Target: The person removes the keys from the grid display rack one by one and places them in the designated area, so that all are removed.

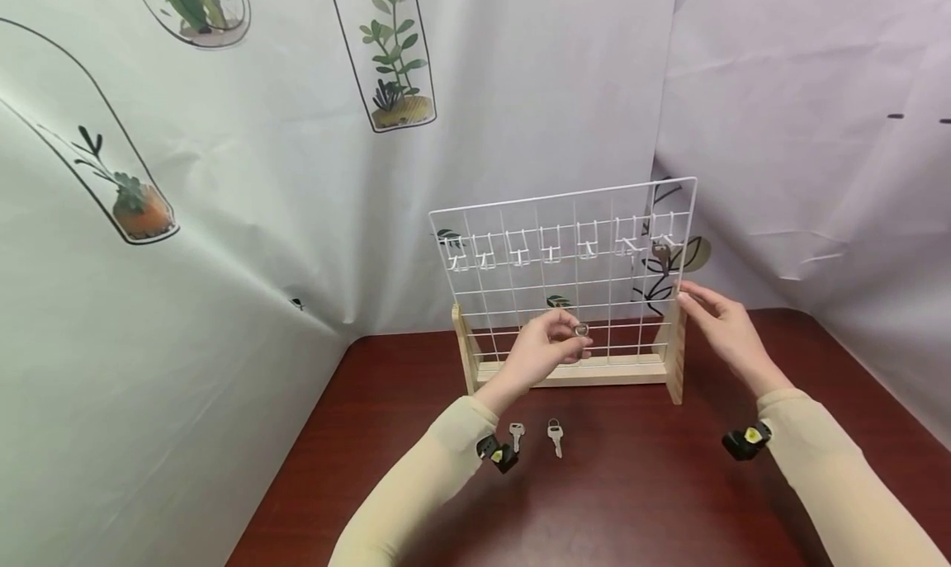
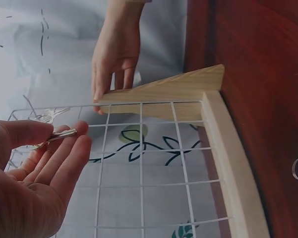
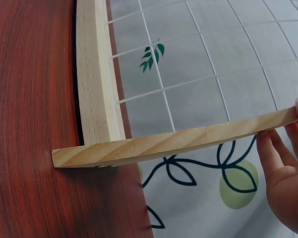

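Note:
In the head view, my left hand [image 1: 546,348] is in front of a white wire grid rack [image 1: 565,196] and pinches a key. The left wrist view shows this key [image 2: 63,134] between thumb and fingers, its ring partly hidden by the hand [image 2: 34,193]. My right hand [image 1: 724,332] grips the top of the rack's right wooden side support [image 1: 674,356], thumb and fingers on opposite faces. Several white hooks [image 1: 551,255] line the upper grid. A key [image 1: 661,253] hangs at the rightmost hook; another thin item hangs from the hook beside it, too small to tell.
Two loose keys lie on the dark red table [image 1: 617,468] before the rack: one [image 1: 517,435] by the left wrist, one [image 1: 555,439] with a ring to its right. A white plant-printed cloth [image 1: 297,138] stands behind and at both sides.

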A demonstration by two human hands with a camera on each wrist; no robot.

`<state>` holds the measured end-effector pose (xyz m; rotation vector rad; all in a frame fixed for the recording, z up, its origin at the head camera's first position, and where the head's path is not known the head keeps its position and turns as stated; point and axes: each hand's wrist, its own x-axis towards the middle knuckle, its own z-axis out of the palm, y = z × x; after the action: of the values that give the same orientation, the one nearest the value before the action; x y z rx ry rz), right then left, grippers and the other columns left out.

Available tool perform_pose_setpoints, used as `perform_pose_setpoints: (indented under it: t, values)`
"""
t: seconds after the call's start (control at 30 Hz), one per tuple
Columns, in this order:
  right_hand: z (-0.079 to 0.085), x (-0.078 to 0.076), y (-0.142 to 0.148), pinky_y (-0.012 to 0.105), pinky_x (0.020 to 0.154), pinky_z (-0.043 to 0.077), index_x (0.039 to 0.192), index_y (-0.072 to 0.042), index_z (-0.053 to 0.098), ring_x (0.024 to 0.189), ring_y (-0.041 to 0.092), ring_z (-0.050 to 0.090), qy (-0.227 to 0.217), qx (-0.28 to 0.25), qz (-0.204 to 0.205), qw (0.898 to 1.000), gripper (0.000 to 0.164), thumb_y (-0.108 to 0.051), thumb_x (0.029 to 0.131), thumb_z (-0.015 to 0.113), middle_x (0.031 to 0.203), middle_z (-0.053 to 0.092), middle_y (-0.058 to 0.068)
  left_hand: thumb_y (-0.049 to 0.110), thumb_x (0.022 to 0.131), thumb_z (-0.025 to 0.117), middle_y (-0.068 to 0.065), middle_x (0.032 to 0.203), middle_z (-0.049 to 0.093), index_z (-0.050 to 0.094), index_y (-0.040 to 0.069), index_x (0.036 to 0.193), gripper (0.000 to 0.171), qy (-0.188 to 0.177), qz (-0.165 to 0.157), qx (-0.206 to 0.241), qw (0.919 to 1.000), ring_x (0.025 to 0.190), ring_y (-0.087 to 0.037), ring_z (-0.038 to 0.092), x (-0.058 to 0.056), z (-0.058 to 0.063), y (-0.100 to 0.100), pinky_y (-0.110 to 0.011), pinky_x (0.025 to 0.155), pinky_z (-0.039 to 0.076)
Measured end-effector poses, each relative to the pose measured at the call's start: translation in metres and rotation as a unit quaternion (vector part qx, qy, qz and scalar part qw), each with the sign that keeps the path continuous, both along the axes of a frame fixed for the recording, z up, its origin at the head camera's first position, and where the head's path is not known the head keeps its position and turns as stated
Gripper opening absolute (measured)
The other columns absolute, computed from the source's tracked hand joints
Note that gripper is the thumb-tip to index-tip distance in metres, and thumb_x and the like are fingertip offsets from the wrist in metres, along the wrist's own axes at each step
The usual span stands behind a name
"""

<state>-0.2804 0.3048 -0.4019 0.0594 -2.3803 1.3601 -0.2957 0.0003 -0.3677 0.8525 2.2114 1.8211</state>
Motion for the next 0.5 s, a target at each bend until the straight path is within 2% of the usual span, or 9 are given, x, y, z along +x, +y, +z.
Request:
perform_pose_setpoints:
  t: [0.1,0.2,0.27,0.33,0.5]
  values:
    - [0.0,0.002,0.0,0.052,0.108,0.04,0.15,-0.009,0.048,0.136,0.04,0.043,-0.002,0.002,-0.002,1.0,0.057,-0.044,0.104,0.052,0.145,0.051,0.022,0.006,0.093,0.072,-0.012,0.09,0.075,0.062,0.003,0.099,0.011,-0.006,0.0,-0.011,0.9999,0.076,-0.016,0.074,0.004,-0.005,-0.002,-0.03,0.072,0.061]
    - [-0.001,0.003,-0.001,0.034,0.104,0.044,0.15,-0.009,0.048,0.135,0.04,0.045,-0.006,0.005,-0.004,1.0,0.058,-0.045,0.104,0.052,0.144,0.052,0.022,0.008,0.094,0.071,-0.013,0.093,0.075,0.062,0.003,0.1,0.011,-0.009,-0.001,-0.021,0.9997,0.076,-0.017,0.074,0.007,-0.011,-0.004,-0.029,0.072,0.061]
    - [-0.002,0.003,-0.001,0.029,0.102,0.045,0.15,-0.009,0.049,0.134,0.04,0.045,-0.007,0.005,-0.003,1.0,0.058,-0.044,0.104,0.053,0.144,0.052,0.022,0.009,0.095,0.07,-0.012,0.093,0.075,0.063,0.003,0.1,0.011,-0.007,-0.002,-0.027,0.9996,0.076,-0.018,0.074,0.008,-0.014,-0.005,-0.029,0.072,0.06]
    - [-0.002,0.003,-0.001,0.031,0.102,0.045,0.15,-0.009,0.048,0.134,0.04,0.045,-0.007,0.005,-0.002,1.0,0.057,-0.044,0.104,0.052,0.145,0.052,0.022,0.009,0.094,0.07,-0.008,0.092,0.075,0.063,0.003,0.1,0.011,-0.002,-0.001,-0.033,0.9994,0.076,-0.019,0.074,0.009,-0.016,-0.007,-0.029,0.072,0.06]
    - [0.001,0.002,-0.001,0.048,0.108,0.041,0.15,-0.009,0.048,0.135,0.04,0.044,-0.006,-0.002,-0.001,1.0,0.058,-0.045,0.104,0.052,0.145,0.051,0.023,0.01,0.094,0.072,-0.009,0.09,0.075,0.066,0.002,0.098,0.01,0.002,-0.001,-0.041,0.9991,0.078,-0.016,0.074,0.01,-0.018,-0.009,-0.028,0.072,0.06]
